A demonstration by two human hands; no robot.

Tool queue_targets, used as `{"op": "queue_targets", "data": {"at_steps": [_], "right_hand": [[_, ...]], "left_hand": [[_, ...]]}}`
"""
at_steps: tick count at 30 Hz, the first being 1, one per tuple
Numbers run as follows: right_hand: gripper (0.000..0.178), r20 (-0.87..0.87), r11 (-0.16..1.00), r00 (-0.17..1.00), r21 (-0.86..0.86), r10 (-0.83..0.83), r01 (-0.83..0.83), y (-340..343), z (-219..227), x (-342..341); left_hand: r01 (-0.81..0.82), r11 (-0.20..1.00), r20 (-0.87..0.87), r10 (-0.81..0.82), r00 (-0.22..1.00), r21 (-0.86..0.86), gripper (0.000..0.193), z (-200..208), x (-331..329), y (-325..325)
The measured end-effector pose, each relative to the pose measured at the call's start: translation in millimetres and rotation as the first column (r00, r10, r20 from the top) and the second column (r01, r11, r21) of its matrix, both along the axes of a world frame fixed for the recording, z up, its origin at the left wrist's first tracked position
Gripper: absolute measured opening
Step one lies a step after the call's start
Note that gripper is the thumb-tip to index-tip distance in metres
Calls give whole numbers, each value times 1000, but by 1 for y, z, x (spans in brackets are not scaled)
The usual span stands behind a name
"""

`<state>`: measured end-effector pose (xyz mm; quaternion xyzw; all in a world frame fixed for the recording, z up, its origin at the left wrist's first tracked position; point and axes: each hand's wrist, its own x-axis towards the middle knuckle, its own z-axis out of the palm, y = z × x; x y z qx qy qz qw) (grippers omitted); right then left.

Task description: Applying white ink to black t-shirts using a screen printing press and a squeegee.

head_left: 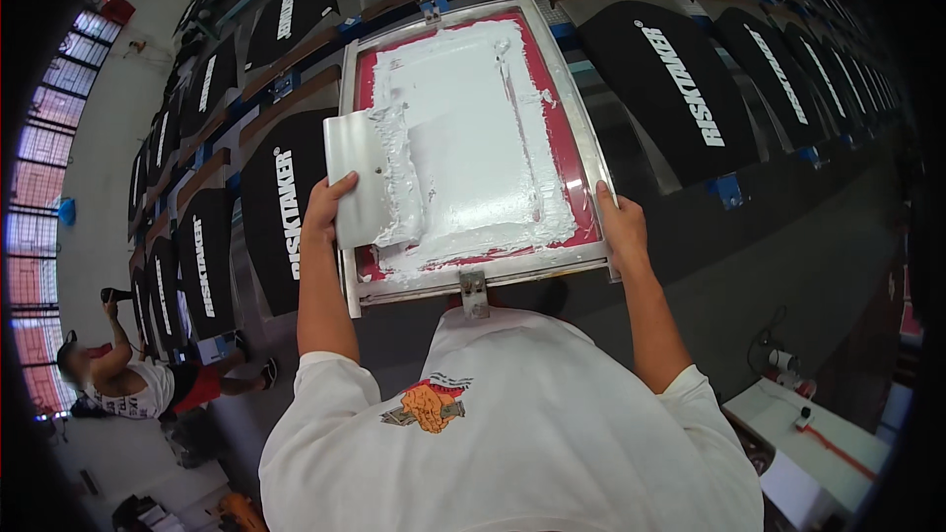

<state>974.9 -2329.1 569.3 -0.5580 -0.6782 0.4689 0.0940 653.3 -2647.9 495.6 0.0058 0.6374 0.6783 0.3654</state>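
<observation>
A screen-printing frame point(581, 108) with metal sides and a red border around its mesh sits in front of me. Thick white ink point(483, 128) covers most of the mesh, heaped and ragged along its edges. On its left side lies a broad silver metal squeegee point(353, 153), its right edge caked with white ink. My left hand point(327, 209) is closed on the squeegee's left edge, thumb on top; its other fingers are hidden beneath, so I cannot tell whether they also grip the frame. My right hand point(623, 227) grips the frame's right side near the lower corner.
Rows of black fabric panels with white lettering point(680, 89) lie on boards along blue rails, left, right and beyond the frame. A metal bracket point(474, 294) joins the frame's near edge. Another person point(138, 379) stands at left holding a dark tool. A white table point(803, 433) is at lower right.
</observation>
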Motion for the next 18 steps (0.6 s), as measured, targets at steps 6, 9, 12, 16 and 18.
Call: {"op": "queue_targets", "data": {"at_steps": [6, 9, 12, 16, 18], "right_hand": [[57, 36, 998, 999, 50, 41, -42, 48, -12, -9], [58, 6, 996, 996, -1, 85, -85, 62, -11, -15], [58, 29, 992, 993, 62, 112, -113, 78, -31, -13], [48, 201, 801, 968, 548, 151, -239, 58, -20, -2], [44, 288, 605, 903, 672, 318, -427, 30, -5, 5]], "left_hand": [[-21, 999, 31, 22, 999, -26, 42, -3, 5, 30], [-49, 999, 47, 50, 998, -23, 40, -4, 16, 39], [-74, 997, 39, 74, 997, -1, 43, -25, 22, 48], [-39, 997, -36, 37, 999, -60, 43, -12, 9, 62], [25, 975, -220, -75, 973, -222, 38, 19, -16, 77]]}}
